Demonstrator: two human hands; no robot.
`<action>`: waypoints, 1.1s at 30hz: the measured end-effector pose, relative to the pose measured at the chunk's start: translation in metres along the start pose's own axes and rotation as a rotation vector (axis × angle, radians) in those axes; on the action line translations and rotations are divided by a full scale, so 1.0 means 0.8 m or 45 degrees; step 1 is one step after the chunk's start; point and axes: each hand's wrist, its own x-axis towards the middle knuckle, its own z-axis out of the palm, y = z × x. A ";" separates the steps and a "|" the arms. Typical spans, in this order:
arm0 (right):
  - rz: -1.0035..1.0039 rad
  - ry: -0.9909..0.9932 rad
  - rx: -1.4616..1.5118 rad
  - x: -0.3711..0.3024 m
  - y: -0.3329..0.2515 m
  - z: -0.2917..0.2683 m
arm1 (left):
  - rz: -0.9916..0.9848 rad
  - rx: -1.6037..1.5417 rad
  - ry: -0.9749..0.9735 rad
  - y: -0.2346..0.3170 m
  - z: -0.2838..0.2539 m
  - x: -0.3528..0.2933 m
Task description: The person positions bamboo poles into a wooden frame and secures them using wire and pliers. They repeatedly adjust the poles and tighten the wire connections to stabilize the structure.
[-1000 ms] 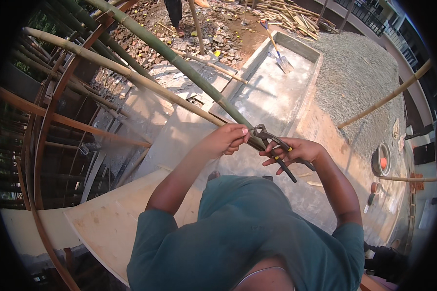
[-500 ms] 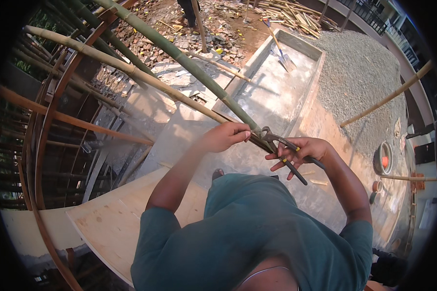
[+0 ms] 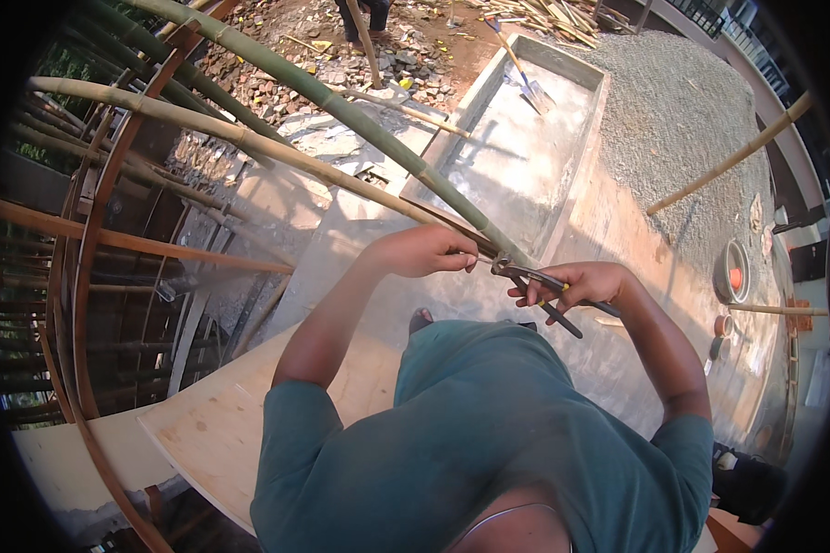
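Observation:
My right hand (image 3: 583, 284) is wrapped round a pair of pincers (image 3: 563, 321) with dark handles and yellow marks. Their metal jaws point left, toward my other hand. My left hand (image 3: 431, 251) is closed in a pinch on a thin wire (image 3: 485, 261), which runs to the jaws; its ends are too small to make out. Just beyond the jaws, the lower end of a thick green bamboo pole (image 3: 452, 194) slants down. A paler bamboo pole (image 3: 286, 151) passes close behind my left hand.
A shallow concrete trough (image 3: 602, 101) holds a shovel (image 3: 536, 96). Right of it rises a gravel heap (image 3: 682, 129); a metal basin (image 3: 732, 271) stands nearby. Bamboo and wood framing (image 3: 90, 221) fills the left, above a plywood sheet (image 3: 221, 405). Another person's legs (image 3: 367, 18) show at the rubble.
The pincers' handles have come closer together and the jaws have dropped slightly. My left hand keeps its pinch. The whole view has shifted a little.

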 end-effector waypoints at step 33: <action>0.073 -0.036 -0.095 0.015 0.012 -0.008 | -0.223 -0.280 -0.235 -0.034 0.024 0.031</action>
